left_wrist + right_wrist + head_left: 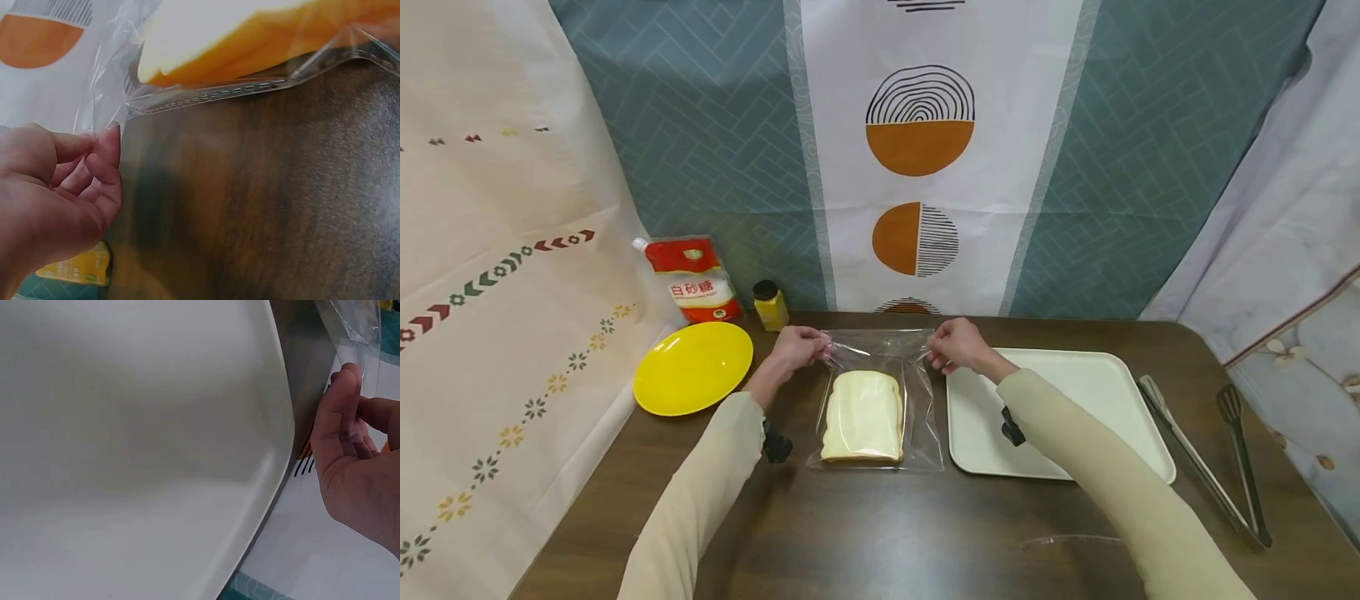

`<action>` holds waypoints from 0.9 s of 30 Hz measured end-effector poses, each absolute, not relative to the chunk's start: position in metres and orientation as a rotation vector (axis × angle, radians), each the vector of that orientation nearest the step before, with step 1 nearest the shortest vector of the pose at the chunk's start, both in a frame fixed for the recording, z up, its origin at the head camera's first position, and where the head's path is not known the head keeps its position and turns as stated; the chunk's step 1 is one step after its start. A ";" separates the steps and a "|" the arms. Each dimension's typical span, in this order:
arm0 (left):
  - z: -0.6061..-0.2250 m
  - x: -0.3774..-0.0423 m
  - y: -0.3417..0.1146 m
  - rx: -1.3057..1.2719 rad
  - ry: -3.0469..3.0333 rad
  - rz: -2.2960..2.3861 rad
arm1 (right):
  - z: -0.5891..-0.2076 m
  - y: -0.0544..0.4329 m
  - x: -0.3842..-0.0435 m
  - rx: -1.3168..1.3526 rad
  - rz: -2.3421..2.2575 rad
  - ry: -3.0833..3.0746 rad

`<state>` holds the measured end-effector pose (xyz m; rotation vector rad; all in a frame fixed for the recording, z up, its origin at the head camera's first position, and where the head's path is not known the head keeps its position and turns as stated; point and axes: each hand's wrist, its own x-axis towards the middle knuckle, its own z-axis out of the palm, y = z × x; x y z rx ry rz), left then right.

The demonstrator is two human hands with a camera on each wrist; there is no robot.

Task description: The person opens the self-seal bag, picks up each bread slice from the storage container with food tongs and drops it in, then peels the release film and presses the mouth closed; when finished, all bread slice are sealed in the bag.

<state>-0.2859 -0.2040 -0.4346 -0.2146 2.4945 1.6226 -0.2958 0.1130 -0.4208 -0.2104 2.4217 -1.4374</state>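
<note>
A clear plastic bag (922, 421) lies on the table with a slice of bread (862, 417) inside it. At the bag's far left corner, my left hand (797, 347) pinches the film between thumb and fingers. The far right corner is pinched by my right hand (961, 346), beside the white tray. In the left wrist view the left hand (69, 181) grips the thin film (109, 94), and the bread's brown crust (250, 50) shows through the plastic. The right wrist view has the right hand (353, 437) holding the bag's edge (359, 331).
A white tray (1060, 417) stands right of the bag, with metal tongs (1195, 458) beyond it. On the left are a yellow plate (692, 368), a red-and-white sugar pouch (695, 279) and a yellow jar with a black lid (771, 306). A thin clear strip (1071, 538) lies near the front.
</note>
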 end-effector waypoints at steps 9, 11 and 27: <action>-0.446 -0.285 -0.201 -0.317 2.361 1.737 | -0.425 0.110 -0.295 -0.183 -1.412 2.470; -0.446 -0.284 -0.200 -0.320 2.336 1.757 | -0.426 0.111 -0.294 -0.181 -1.412 2.489; -0.440 -0.231 -0.227 0.049 2.853 1.218 | -0.432 0.145 -0.261 -0.515 -1.120 2.947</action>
